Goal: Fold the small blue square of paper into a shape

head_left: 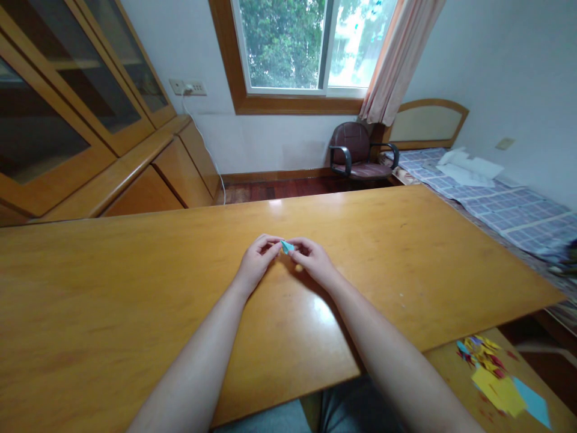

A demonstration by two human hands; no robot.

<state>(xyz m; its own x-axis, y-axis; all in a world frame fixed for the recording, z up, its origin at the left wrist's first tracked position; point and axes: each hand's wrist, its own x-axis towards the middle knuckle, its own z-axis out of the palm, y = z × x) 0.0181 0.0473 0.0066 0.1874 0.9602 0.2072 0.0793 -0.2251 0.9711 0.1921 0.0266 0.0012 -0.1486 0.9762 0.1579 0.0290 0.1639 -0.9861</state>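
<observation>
Between my fingertips, over the middle of the wooden table [148, 288], is a small folded piece of light-blue paper [287, 247], narrowing to a point at its left end. My left hand [259, 258] pinches that pointed end between thumb and fingers. From the other side, my right hand [312, 258] grips the wider part, thumb in front and fingers behind. Both hands are closed on the paper, and parts of it are hidden by the fingers.
At lower right, a lower surface [451, 367] holds a pile of small yellow, red and blue paper pieces [484, 355], yellow sheets [498, 391] and a blue sheet [532, 402]. Beyond the table stand a brown armchair [356, 150], a bed [496, 204] and a glass-door cabinet [130, 168].
</observation>
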